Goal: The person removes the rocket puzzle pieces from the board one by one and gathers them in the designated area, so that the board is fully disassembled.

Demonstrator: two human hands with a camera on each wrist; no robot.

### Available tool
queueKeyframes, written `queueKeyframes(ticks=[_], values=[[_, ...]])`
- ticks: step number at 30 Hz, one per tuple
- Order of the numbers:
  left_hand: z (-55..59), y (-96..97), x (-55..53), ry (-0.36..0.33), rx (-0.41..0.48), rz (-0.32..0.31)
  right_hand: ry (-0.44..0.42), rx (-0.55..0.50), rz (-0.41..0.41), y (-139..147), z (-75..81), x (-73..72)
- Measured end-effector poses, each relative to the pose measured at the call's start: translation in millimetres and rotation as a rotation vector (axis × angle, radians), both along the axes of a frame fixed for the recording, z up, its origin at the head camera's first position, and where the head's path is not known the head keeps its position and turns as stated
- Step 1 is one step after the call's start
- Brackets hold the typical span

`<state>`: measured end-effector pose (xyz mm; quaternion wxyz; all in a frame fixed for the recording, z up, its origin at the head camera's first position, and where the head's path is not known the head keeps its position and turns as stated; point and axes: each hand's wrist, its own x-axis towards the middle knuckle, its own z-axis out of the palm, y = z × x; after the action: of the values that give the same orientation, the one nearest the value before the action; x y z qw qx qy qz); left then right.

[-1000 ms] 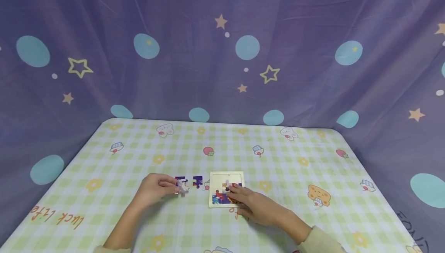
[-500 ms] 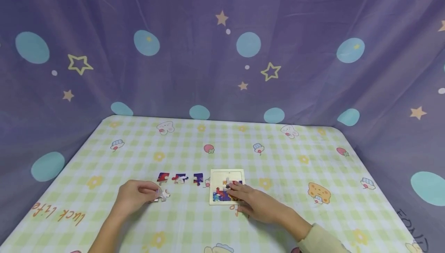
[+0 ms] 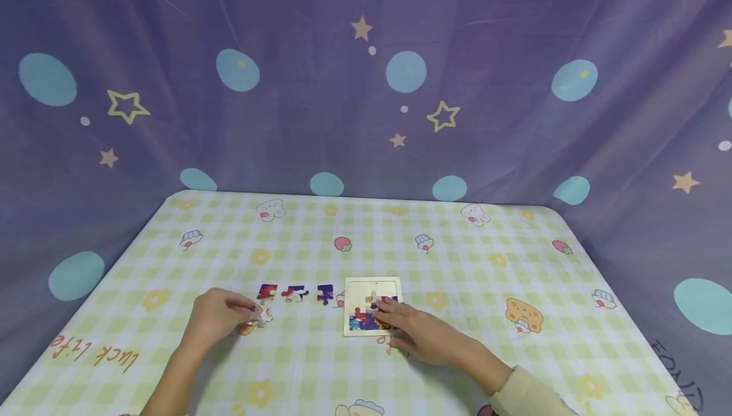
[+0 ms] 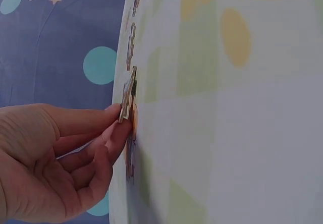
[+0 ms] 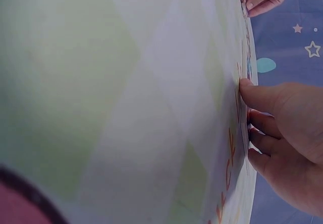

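Note:
My left hand (image 3: 214, 317) pinches a pale jigsaw puzzle piece (image 4: 127, 100) between thumb and fingers, just above the table at left. Under it lies another puzzle piece (image 3: 247, 328) with orange on it, partly hidden by the fingers. The right hand (image 3: 423, 333) rests with extended fingers on a square wooden puzzle board (image 3: 359, 281); its thumb is at the board's near edge. Colourful pieces fill the lower part of the board, and bare wood shows at the top and upper left. The fingers cover some of the lower right.
Three loose puzzle pieces lie in a row left of the board: a red and purple piece (image 3: 267, 292), a red, white and purple piece (image 3: 295, 293) and a mostly purple piece (image 3: 325, 294). A checked tablecloth (image 3: 457, 263) covers the table; a purple curtain (image 3: 320, 117) hangs behind.
My left hand has moved left with the pale piece, uncovering the red and purple piece, and now holds it over the orange-marked piece. The right hand has stayed on the board.

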<state>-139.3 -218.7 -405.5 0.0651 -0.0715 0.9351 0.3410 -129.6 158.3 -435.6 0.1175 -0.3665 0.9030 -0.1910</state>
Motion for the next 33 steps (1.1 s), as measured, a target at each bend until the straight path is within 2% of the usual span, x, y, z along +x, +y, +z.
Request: queueKeyframes(ticks=[10, 33], values=[[2.1, 1.7, -1.8, 0.017, -0.061, -0.025, 0.009, -0.001, 0.004, -0.2, 1.7, -0.7], [0.9, 4.3, -0.9, -0.015, -0.072, -0.017, 0.013, 0.008, 0.005, 0.2, 0.3, 0.6]])
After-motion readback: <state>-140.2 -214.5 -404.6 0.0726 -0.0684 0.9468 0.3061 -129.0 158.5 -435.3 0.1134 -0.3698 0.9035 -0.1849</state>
